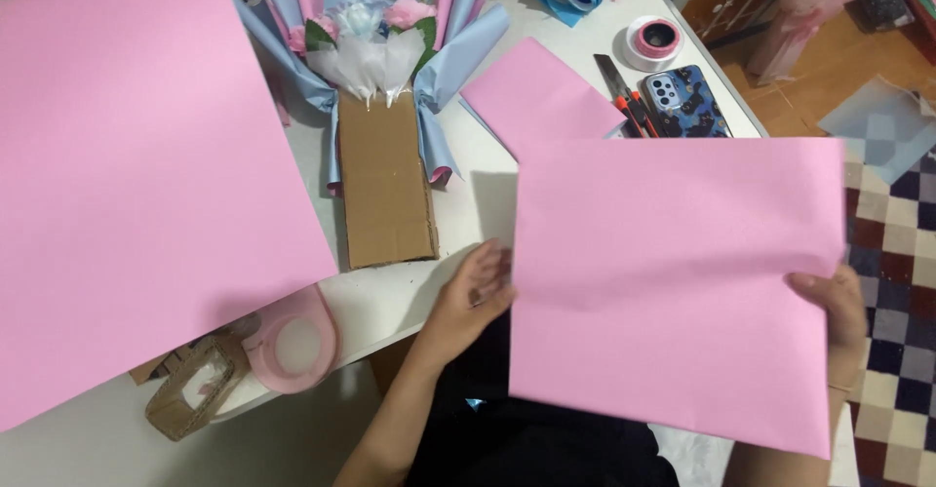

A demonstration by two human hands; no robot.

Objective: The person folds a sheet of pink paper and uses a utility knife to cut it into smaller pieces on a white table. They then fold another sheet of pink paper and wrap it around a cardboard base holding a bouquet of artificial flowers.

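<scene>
Hands grip a flat pink paper sheet point(673, 282) above the lap: left hand point(473, 297) pinching its left edge, right hand point(834, 302) its right. Beyond, on the table point(487, 175), a part-wrapped bouquet point(375, 43) waits, this sheet not yet added.

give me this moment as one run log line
left hand and right hand: hold pink sheet | above table | bouquet behind

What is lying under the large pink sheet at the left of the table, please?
A pink ribbon roll and a cardboard piece poke out from under the large pink sheet; anything further beneath is hidden.
</scene>
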